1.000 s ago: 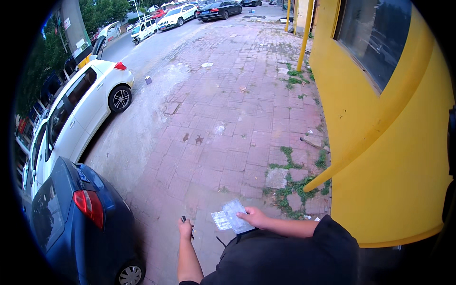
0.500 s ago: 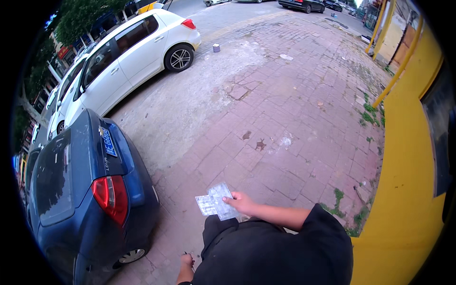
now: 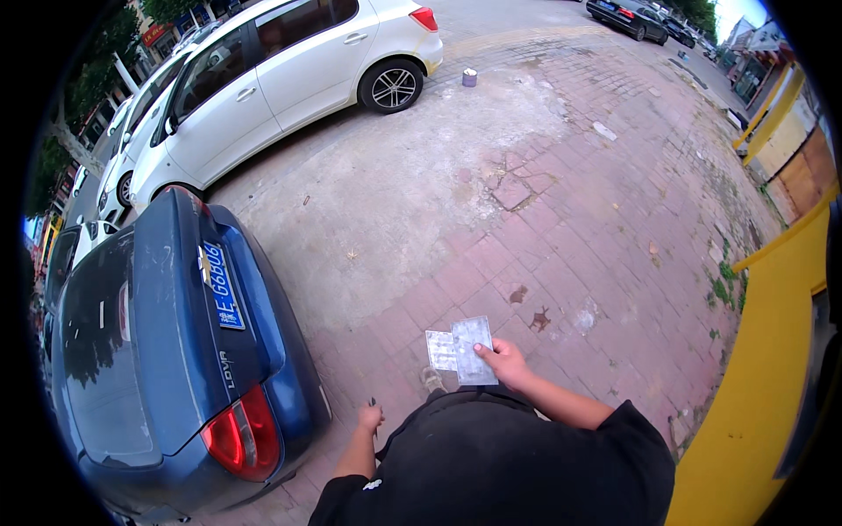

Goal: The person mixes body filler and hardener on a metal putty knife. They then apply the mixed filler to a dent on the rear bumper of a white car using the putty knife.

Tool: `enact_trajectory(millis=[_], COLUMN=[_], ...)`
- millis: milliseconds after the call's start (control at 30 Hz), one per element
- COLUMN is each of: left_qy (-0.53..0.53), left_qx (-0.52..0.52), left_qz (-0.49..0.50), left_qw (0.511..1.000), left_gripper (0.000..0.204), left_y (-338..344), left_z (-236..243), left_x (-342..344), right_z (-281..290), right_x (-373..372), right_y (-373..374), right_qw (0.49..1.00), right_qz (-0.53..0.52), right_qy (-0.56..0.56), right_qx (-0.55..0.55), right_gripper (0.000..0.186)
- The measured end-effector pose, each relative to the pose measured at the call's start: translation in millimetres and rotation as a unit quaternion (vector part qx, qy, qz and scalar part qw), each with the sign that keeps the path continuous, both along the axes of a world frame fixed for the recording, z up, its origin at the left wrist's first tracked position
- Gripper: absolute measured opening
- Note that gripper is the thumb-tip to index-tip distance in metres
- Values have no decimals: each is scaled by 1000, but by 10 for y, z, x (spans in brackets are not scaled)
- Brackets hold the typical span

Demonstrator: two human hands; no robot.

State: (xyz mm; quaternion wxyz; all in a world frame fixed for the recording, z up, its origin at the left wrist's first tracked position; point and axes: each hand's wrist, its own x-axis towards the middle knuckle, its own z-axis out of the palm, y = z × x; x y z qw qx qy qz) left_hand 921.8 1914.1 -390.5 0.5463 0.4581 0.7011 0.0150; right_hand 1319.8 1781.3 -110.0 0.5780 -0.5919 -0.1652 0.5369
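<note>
My right hand holds two thin, pale, rectangular cards or sheets in front of my body, with the thumb on top. The larger greyish sheet overlaps a smaller whitish sheet that sticks out to its left. What they are I cannot make out for sure. Down at my left side, between my body and the blue car, my left hand is closed round a slim dark pen-like thing. Only its ends show past the fingers.
A white car is parked beyond the blue one. A small purplish can stands on the ground near its rear wheel. Reddish paving stretches ahead, with a cracked patch. A yellow wall runs along the right; a black car is farther off.
The view has swung left and forward. My left hand has come up and more into view beside the blue car. My right hand still holds the sheets.
</note>
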Motion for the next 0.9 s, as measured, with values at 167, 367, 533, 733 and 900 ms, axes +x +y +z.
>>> enact_trajectory(millis=[167,367,533,733,900], left_qy=[-9,-88,26,161,106], left_qx=[219,238,39,-64,74], left_qz=[-181,-183,-205,-146,-505], left_qw=[959,950,978,974,854], left_gripper=[44,39,35,26,28], left_y=[2896,4254,4344,4432,5244], left_z=[1107,1838,664,341,-72], left_x=[2298,3886,3240,2443,2887], right_z=[382,68,-343,-179,-258], right_x=[755,1743,2728,3969,4814], right_y=[896,1991,3333,4876,6021], right_qw=[996,989,990,992,989], right_qz=[-71,-124,-143,-103,-101], right_qy=[-49,-68,-12,-64,-101], right_qx=[12,-33,6,38,38], right_gripper=[26,24,23,24,24])
